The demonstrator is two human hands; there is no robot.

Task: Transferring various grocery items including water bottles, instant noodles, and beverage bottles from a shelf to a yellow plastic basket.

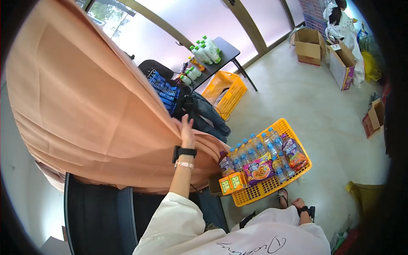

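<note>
My left hand [187,132] is at the edge of a large peach-orange cloth [95,95], which billows up on the left. The edge bunches at this hand, and some of its fingers stick out straight. Under the cloth stands a black shelf unit [98,213], partly covered. My right hand [298,203] hangs low by my side with curled fingers and nothing visible in it. Near it on the floor is a yellow plastic crate [255,193] with water bottles [258,143], dark drink bottles [293,153], a purple noodle pack [258,169] and orange drink boxes [234,182].
A dark table [223,47] by the glass doors bears green-capped bottles [204,51]. Another yellow crate [234,95] sits beside it. Dark jeans [210,118] show past the cloth. Cardboard boxes [307,47] and a person in white [346,35] are at the far right.
</note>
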